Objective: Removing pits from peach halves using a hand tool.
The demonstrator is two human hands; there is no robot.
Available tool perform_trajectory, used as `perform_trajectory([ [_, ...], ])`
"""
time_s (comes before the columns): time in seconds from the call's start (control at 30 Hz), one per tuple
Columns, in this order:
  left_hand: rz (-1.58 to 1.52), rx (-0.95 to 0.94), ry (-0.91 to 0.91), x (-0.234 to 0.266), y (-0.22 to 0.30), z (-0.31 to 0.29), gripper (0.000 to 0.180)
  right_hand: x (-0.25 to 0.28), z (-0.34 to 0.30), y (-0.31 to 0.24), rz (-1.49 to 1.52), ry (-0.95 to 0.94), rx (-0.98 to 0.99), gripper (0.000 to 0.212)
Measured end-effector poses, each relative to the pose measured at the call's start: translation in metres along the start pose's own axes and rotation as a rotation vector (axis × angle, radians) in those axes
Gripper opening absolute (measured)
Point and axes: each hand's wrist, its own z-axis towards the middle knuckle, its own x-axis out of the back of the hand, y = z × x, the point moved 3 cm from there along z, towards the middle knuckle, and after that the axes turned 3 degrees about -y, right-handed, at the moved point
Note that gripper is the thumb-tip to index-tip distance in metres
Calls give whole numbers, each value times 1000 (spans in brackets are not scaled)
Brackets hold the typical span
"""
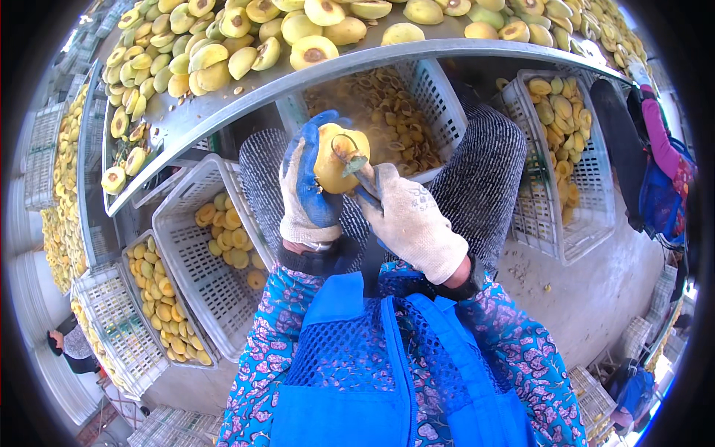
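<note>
A yellow peach half (328, 160) rests in my left hand (305, 179), its cut side turned up and the blue-coated glove fingers curled round it. In my right hand (413, 216), also gloved, is a small pitting knife (365, 177), its curved metal tip against the middle of the cut face. Something greenish sits at the tip, too blurred to name. Under both hands stands a crate (439, 97) of brown pits and scraps between my knees.
Halved peaches (313, 52) heap on the metal-edged table (246, 97) ahead. Plastic crates with peach halves stand at left (208, 276) and right (588, 201). A person in a pink sleeve (659, 138) works at the far right. More crates (123, 328) line the left.
</note>
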Motion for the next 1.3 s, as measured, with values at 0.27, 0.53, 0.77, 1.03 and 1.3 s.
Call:
perform_trajectory([
  [0.27,-438,144,166,-3,-13,-6,27,-20,5,15,40,-127,-104,25],
  [0.53,-254,330,182,15,-29,-11,24,-27,2,26,98,-323,-135,32],
  [0.77,-284,237,79,22,-36,-6,30,-38,4,23,86,-210,-91,30],
  [1.03,-183,210,76,18,-33,-9,38,-30,3,16,34,-111,-125,28],
  [1.3,-346,268,188,27,-53,-14,31,-38,7,24,49,-217,-124,29],
])
